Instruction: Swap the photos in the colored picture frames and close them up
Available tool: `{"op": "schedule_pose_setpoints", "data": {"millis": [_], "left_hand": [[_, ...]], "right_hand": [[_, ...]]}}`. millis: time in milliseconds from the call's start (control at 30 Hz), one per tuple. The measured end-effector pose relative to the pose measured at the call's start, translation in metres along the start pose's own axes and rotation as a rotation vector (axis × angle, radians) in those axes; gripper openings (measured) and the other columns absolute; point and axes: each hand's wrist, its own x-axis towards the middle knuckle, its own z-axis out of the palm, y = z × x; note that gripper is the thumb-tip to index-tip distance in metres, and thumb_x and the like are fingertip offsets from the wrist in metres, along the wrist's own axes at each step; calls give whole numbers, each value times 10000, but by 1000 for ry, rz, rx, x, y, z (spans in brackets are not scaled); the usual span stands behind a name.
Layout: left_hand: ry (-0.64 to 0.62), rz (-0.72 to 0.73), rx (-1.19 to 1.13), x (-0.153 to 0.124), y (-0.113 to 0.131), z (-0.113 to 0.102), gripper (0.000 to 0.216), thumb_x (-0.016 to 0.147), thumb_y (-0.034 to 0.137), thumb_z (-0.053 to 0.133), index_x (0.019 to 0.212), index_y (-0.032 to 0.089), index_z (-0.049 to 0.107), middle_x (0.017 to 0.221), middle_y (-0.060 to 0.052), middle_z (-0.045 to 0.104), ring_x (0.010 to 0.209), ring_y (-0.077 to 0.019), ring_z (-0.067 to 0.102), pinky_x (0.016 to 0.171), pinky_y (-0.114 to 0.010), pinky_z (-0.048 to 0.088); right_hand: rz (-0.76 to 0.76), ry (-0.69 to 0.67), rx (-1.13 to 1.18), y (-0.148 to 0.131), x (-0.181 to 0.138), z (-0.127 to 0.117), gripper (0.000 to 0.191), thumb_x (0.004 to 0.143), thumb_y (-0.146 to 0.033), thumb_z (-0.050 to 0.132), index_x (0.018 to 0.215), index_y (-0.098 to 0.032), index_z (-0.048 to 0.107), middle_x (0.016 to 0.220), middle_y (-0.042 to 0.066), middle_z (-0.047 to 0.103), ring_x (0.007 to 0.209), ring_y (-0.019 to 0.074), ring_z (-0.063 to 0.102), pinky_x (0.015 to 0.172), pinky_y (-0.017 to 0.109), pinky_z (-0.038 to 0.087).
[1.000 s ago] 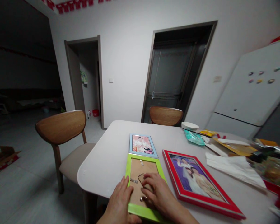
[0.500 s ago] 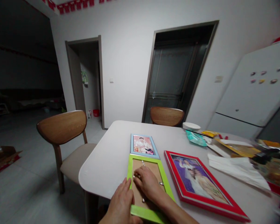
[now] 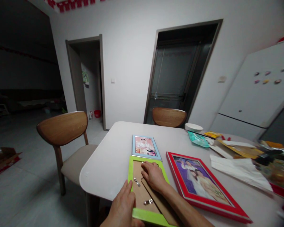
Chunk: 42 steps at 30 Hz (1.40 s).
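Green frame [image 3: 131, 171], one of three, under spread left hand [image 3: 123, 201] and curled right hand [image 3: 153, 176], latter's grip unclear.

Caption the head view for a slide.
Left hand against a lime-green rectangular frame, right hand at its brown backing board, beside a red rectangular frame.
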Motion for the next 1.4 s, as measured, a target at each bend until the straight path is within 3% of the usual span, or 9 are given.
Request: {"op": "schedule_pose_setpoints", "data": {"millis": [233,400,567,900,1200,1300,1400], "left_hand": [[11,6,10,0,0,2,572,370,300,793,872,137,572,1327,-150,276,1237,-264,176,1012,-360,211],[-32,22,-17,4,-5,1,613,396,366,772,922,138,555,1339,-139,254,1239,-255,176,1017,-348,203],[-25,6,-5,6,-3,-3,541,409,317,764,877,172,536,1354,-108,235,1246,-252,158,1015,-390,187],[-2,32,-28,7,-4,-2,511,376,276,794,800,157,533,1341,-150,250,1238,-273,175,1002,-388,214],[-1,35,-6,6,-4,-2,481,400,293,774,799,173,533,1336,-133,272,1234,-265,194,992,-401,225],[33,37,1,6,-4,1,481,408,278,768,811,173,526,1332,-132,283,1233,-253,203,984,-377,252],[52,33,-17,6,-5,4,532,404,276,768,861,163,519,1324,-142,294,1229,-259,212,981,-375,266]], "right_hand": [[-59,-22,8,-9,-6,-5,253,762,-211,391,897,-248,601,990,20,586,865,191,467,755,317,304],[-69,-41,95,16,-23,-27,332,741,-230,403,1036,-183,550,1154,81,483,1021,192,433,834,292,309],[-64,-204,-26,39,-44,-42,242,660,-123,420,780,-177,624,847,69,600,817,182,501,708,260,339],[101,-98,-2,34,-41,-28,258,718,-104,328,720,-151,581,777,72,580,713,148,519,601,215,324],[95,-76,60,16,-49,-39,291,789,-270,337,953,-186,562,958,78,544,790,155,543,675,237,363],[96,-137,87,3,-59,-40,307,725,-364,446,952,-198,566,901,70,556,817,177,531,676,243,365],[113,-165,105,-4,-63,-37,388,641,-335,526,1006,-205,545,887,61,549,829,184,523,685,247,366]]}}
